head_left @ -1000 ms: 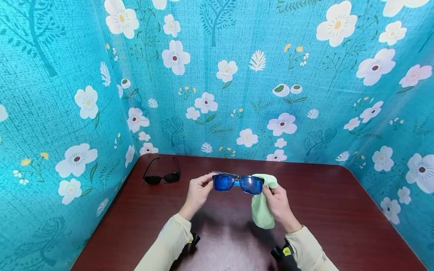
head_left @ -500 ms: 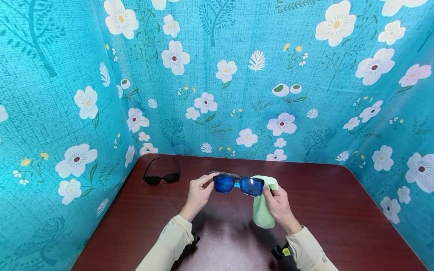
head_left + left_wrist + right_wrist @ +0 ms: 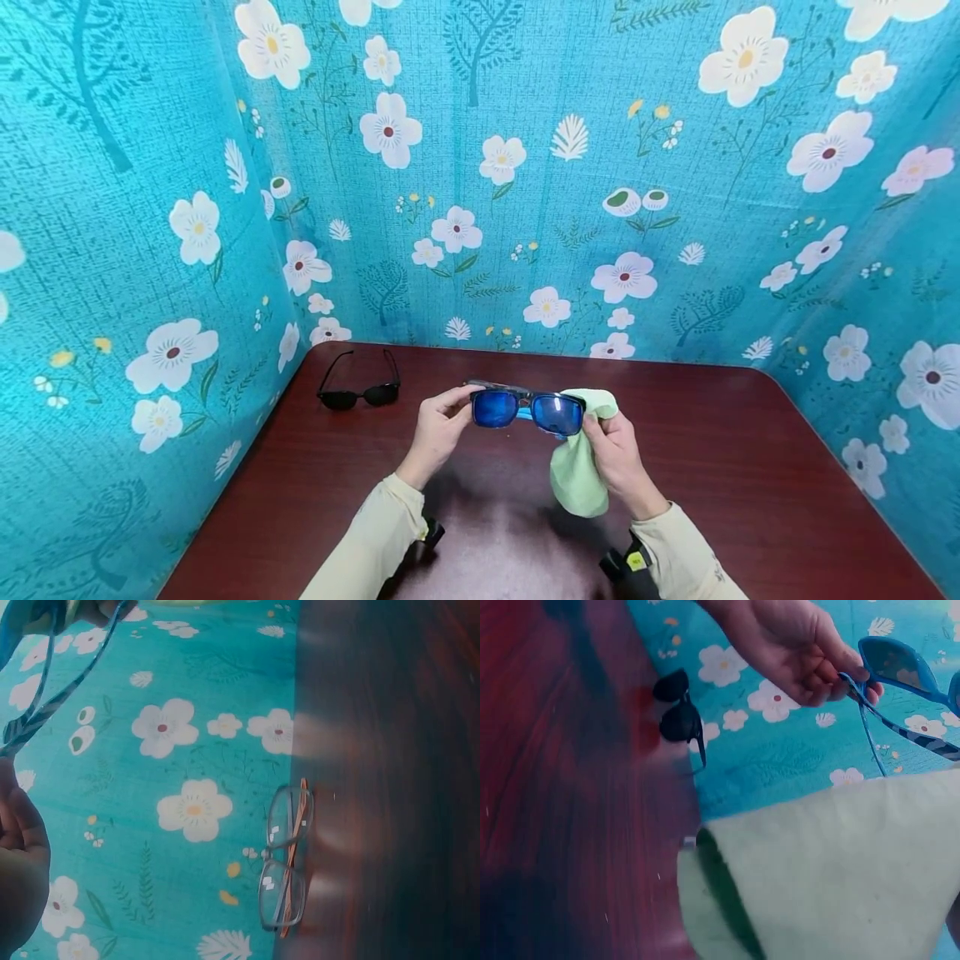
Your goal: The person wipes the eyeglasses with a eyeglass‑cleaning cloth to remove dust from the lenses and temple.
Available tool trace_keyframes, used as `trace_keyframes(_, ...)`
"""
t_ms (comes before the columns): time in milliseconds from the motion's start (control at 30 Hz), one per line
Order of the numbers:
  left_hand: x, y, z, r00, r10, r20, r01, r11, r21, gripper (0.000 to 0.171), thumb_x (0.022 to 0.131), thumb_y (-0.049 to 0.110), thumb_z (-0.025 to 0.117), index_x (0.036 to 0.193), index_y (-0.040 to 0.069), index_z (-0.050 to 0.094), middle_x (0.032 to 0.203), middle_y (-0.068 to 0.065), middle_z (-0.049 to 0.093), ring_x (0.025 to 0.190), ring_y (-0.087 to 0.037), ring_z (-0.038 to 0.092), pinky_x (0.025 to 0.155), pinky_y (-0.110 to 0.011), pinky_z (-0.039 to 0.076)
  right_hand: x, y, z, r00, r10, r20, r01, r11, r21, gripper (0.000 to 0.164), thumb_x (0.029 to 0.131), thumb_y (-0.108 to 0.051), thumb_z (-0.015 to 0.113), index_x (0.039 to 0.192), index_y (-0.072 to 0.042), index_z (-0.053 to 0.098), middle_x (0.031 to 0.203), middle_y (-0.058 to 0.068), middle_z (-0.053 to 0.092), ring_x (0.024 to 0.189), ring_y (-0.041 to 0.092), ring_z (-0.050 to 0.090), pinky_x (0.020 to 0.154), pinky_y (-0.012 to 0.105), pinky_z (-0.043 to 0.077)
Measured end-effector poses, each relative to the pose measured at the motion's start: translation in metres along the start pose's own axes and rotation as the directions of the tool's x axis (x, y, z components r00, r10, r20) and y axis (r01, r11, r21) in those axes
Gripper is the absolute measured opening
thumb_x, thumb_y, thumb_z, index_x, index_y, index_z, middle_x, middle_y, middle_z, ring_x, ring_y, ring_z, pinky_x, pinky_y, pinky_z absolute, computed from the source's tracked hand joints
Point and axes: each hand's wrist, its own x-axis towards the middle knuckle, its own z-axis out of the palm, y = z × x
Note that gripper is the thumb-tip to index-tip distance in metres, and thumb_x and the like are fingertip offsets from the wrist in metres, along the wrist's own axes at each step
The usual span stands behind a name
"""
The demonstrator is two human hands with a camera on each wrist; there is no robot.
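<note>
A pair of sunglasses (image 3: pixel 495 409) with blue mirrored lenses and a dark front is held up above the table, lenses facing the head camera. My left hand (image 3: pixel 437 433) pinches the left end of the frame. At the other end, my right hand (image 3: pixel 618 454) grips the frame's corner together with a light green cloth (image 3: pixel 579 482), whose loose part hangs below. The right wrist view shows the blue inner side of the sunglasses (image 3: pixel 901 666), the left hand's fingers (image 3: pixel 817 675) at the frame's end, and the cloth (image 3: pixel 840 862) across the foreground.
Black sunglasses (image 3: pixel 360 396) lie with temples spread at the table's (image 3: pixel 712 467) back left. In the left wrist view, clear-lensed eyeglasses (image 3: pixel 287 859) with orange-brown temples rest near the table's far edge. A blue flowered curtain (image 3: pixel 525 167) encloses the back and sides.
Both hands stay almost in place, still holding the sunglasses. The sunglasses sit very slightly lower, and the hanging part of the cloth has swung a little left and spread.
</note>
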Motion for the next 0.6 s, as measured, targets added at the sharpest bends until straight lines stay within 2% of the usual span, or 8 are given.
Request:
trace_keyframes(67, 0.0, 0.001, -0.001, 0.999, 0.038, 0.011, -0.039, 0.998, 0.045, 0.021, 0.088, -0.005, 0.061, 0.108, -0.009, 0.066, 0.099, -0.021, 0.067, 0.078, -0.009, 0.059, 0.068, -0.024, 0.052, -0.001, -0.001, -0.002, 1.0, -0.005, 0.0, 0.005, 0.997, -0.076, 0.034, 0.097, 0.007, 0.041, 0.117, -0.011, 0.059, 0.095, -0.001, 0.068, 0.069, 0.012, 0.067, 0.062, 0.023, 0.053)
trace_keyframes(133, 0.001, 0.003, -0.003, 0.996, 0.092, 0.018, -0.093, 0.991, 0.097, 0.021, 0.087, -0.007, 0.06, 0.107, -0.007, 0.067, 0.096, -0.018, 0.068, 0.078, -0.013, 0.058, 0.067, -0.025, 0.052, -0.002, -0.001, -0.005, 1.0, -0.012, 0.008, 0.013, 0.988, -0.155, 0.029, 0.095, 0.01, 0.043, 0.114, -0.003, 0.059, 0.091, -0.003, 0.067, 0.066, 0.012, 0.066, 0.06, 0.022, 0.053)
trace_keyframes(167, 0.001, 0.004, -0.004, 0.993, 0.119, 0.021, -0.121, 0.985, 0.125, 0.021, 0.087, -0.009, 0.06, 0.107, -0.006, 0.068, 0.093, -0.016, 0.067, 0.078, -0.014, 0.058, 0.066, -0.026, 0.052, -0.002, -0.004, -0.004, 1.0, -0.017, 0.014, 0.019, 0.98, -0.197, 0.027, 0.093, 0.012, 0.043, 0.113, 0.0, 0.058, 0.089, -0.003, 0.066, 0.063, 0.014, 0.065, 0.058, 0.022, 0.053)
trace_keyframes(233, 0.003, -0.004, -0.007, 0.984, 0.174, 0.028, -0.177, 0.969, 0.174, 0.024, 0.085, -0.012, 0.06, 0.106, -0.004, 0.069, 0.09, -0.014, 0.067, 0.078, -0.018, 0.058, 0.064, -0.03, 0.053, -0.002, -0.011, -0.002, 0.999, -0.033, 0.034, 0.041, 0.953, -0.299, 0.023, 0.09, 0.017, 0.046, 0.108, 0.009, 0.057, 0.084, 0.003, 0.065, 0.06, 0.016, 0.064, 0.057, 0.021, 0.052)
trace_keyframes(333, 0.006, -0.021, -0.01, 0.962, 0.271, 0.036, -0.272, 0.931, 0.242, 0.028, 0.081, -0.015, 0.063, 0.104, -0.001, 0.07, 0.09, -0.011, 0.068, 0.08, -0.02, 0.06, 0.064, -0.028, 0.052, -0.002, -0.013, -0.004, 0.994, -0.073, 0.085, 0.104, 0.89, -0.444, 0.023, 0.084, 0.022, 0.05, 0.104, 0.013, 0.056, 0.08, 0.012, 0.063, 0.061, 0.017, 0.061, 0.058, 0.019, 0.05)
trace_keyframes(400, 0.007, -0.034, -0.012, 0.94, 0.339, 0.048, -0.339, 0.901, 0.272, 0.029, 0.079, -0.015, 0.065, 0.103, -0.001, 0.071, 0.091, -0.01, 0.068, 0.081, -0.021, 0.06, 0.065, -0.026, 0.051, -0.002, -0.009, -0.009, 0.987, -0.106, 0.124, 0.155, 0.841, -0.519, 0.025, 0.081, 0.022, 0.055, 0.103, 0.011, 0.058, 0.081, 0.018, 0.062, 0.063, 0.016, 0.06, 0.059, 0.018, 0.048)
trace_keyframes(500, 0.006, -0.039, -0.015, 0.903, 0.421, 0.081, -0.425, 0.852, 0.307, 0.029, 0.079, -0.013, 0.066, 0.104, 0.0, 0.071, 0.094, -0.008, 0.069, 0.083, -0.018, 0.06, 0.068, -0.021, 0.049, -0.002, 0.003, -0.02, 0.974, -0.15, 0.171, 0.224, 0.77, -0.597, 0.03, 0.078, 0.019, 0.062, 0.105, 0.005, 0.061, 0.084, 0.014, 0.064, 0.067, 0.013, 0.059, 0.063, 0.016, 0.046)
trace_keyframes(600, 0.006, -0.042, -0.018, 0.876, 0.469, 0.114, -0.478, 0.81, 0.339, 0.029, 0.08, -0.01, 0.067, 0.106, 0.003, 0.071, 0.098, -0.006, 0.07, 0.086, -0.016, 0.06, 0.071, -0.02, 0.049, -0.001, 0.007, -0.025, 0.951, -0.203, 0.235, 0.308, 0.704, -0.64, 0.033, 0.076, 0.016, 0.067, 0.105, 0.002, 0.063, 0.089, 0.009, 0.065, 0.074, 0.011, 0.059, 0.068, 0.016, 0.046)
